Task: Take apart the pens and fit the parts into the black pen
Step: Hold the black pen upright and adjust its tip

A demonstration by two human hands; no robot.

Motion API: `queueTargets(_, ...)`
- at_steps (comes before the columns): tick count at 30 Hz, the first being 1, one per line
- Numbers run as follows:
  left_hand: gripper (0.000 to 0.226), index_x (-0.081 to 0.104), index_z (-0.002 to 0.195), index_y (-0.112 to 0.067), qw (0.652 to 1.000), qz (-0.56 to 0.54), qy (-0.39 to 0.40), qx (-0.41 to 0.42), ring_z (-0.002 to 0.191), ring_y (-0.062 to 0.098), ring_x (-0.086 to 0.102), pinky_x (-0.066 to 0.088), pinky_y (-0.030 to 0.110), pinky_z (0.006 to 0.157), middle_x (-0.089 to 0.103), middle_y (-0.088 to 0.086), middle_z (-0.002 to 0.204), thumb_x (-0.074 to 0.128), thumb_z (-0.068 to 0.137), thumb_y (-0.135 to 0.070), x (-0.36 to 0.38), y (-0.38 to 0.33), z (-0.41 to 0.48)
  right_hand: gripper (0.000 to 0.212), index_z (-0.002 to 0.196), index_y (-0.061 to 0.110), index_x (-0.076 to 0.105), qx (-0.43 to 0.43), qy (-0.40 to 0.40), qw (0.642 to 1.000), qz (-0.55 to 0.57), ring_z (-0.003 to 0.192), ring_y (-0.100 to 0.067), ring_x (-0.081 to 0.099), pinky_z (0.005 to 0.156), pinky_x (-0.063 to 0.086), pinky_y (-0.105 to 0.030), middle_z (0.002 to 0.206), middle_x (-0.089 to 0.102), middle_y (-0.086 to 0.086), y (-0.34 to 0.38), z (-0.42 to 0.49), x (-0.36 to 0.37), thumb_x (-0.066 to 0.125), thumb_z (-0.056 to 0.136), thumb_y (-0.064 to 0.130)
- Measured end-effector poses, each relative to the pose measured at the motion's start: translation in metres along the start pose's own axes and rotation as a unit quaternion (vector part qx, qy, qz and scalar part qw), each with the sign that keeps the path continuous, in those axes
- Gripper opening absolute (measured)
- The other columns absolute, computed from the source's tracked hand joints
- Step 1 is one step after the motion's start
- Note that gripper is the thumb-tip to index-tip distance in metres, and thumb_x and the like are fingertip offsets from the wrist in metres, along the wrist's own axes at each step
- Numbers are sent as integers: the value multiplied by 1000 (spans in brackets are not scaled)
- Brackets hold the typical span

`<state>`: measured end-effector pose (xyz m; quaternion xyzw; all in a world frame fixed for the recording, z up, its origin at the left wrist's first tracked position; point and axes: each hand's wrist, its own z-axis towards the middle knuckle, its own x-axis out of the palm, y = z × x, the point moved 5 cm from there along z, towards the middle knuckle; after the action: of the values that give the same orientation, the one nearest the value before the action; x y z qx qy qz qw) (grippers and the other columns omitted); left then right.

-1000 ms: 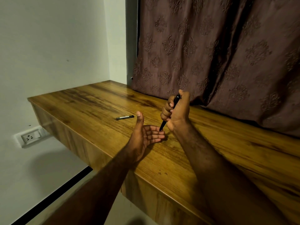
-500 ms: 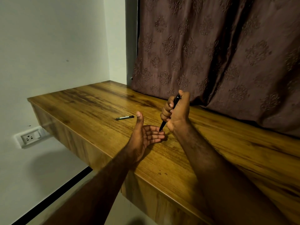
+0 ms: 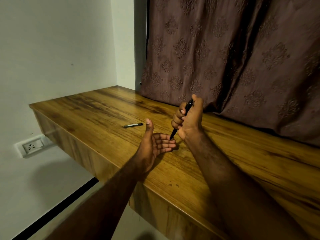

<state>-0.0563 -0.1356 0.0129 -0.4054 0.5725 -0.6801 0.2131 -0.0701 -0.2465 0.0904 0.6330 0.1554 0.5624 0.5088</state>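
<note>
— Which step was in hand?

— The right hand (image 3: 188,118) had its fingers (image 3: 178,116) wrapped tight round the black pen (image 3: 181,122), tip down over the left hand (image 3: 155,144), whose palm lay open and empty on the wooden surface (image 3: 242,161). It looked like a check of the assembled pen.

— And the other pen?

— The second pen (image 3: 133,125) lay at ten o'clock from the left hand, well apart. The next move probably called for reaching over and unscrewing it.

A wooden wall-mounted desk (image 3: 90,108) meets a white wall (image 3: 52,49), brown patterned curtain (image 3: 233,54) behind, socket (image 3: 32,146) below
</note>
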Motion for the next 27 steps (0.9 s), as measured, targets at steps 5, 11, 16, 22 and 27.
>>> queueTargets(5, 109, 61, 107, 10, 1000, -2, -1, 1, 102, 38, 65, 45, 49, 102, 67, 29, 106, 18, 67, -81, 1, -1, -1, 52, 51, 17, 31, -1, 0, 1000, 5, 35, -12, 11, 45, 9, -19, 40, 20, 4, 1, 0, 0, 31, 92, 50)
queueTargets(11, 106, 63, 103, 8, 1000, -4, -1, 1, 100, 37, 66, 45, 49, 101, 68, 28, 104, 18, 66, -81, 1, 0, 0, 55, 52, 17, 31, 4, -5, 1000, 2, 35, -12, 12, 43, 11, -18, 41, 21, 4, 0, 0, 0, 32, 93, 54)
queueTargets(16, 107, 63, 104, 7, 1000, -4, -1, 2, 99, 36, 66, 46, 49, 100, 68, 27, 104, 19, 66, -82, 0, 1, 1, 54, 52, 17, 30, 3, -7, 1000, 0, 36, -12, 12, 44, 9, -19, 41, 20, 4, 0, 0, 0, 31, 93, 53)
queueTargets(22, 106, 62, 105, 7, 1000, -3, -2, -2, 99, 35, 67, 48, 47, 98, 69, 26, 103, 19, 66, -82, -1, 1, 1, 53, 51, 18, 29, 2, -11, 1000, -2, 37, -12, 11, 46, 8, -22, 42, 19, 4, 0, -1, 0, 30, 93, 51)
queueTargets(27, 104, 63, 102, 6, 1000, -6, -3, -1, 98, 35, 67, 48, 47, 98, 69, 26, 102, 19, 67, -81, -1, 1, 1, 59, 51, 17, 30, 4, -9, 1000, 3, 36, -12, 13, 44, 10, -20, 42, 20, 4, -1, 1, -1, 32, 93, 58)
